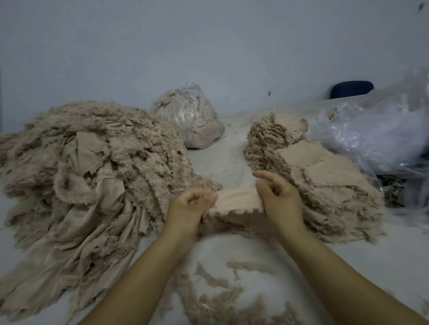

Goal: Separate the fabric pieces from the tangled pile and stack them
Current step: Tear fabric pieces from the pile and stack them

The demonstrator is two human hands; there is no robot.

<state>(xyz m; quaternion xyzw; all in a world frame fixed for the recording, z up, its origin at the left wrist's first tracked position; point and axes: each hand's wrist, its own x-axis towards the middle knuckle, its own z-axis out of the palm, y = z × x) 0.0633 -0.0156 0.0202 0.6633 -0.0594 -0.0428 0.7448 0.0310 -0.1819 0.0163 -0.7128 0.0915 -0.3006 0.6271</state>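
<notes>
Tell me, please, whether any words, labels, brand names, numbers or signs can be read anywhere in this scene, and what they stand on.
None: no readable text shows anywhere.
The tangled pile, the stack and the fabric piece held between the left hand and the right hand are plain beige.
The plastic bags and the wall bear no print; the wall's small dark marks are not letters.

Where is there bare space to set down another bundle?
Bare floor runs between the tangled pile and the stacked pieces, back to the filled bag. It is crowded nearer: both hands, left hand and right hand, grip a fabric piece, with scraps below.
</notes>
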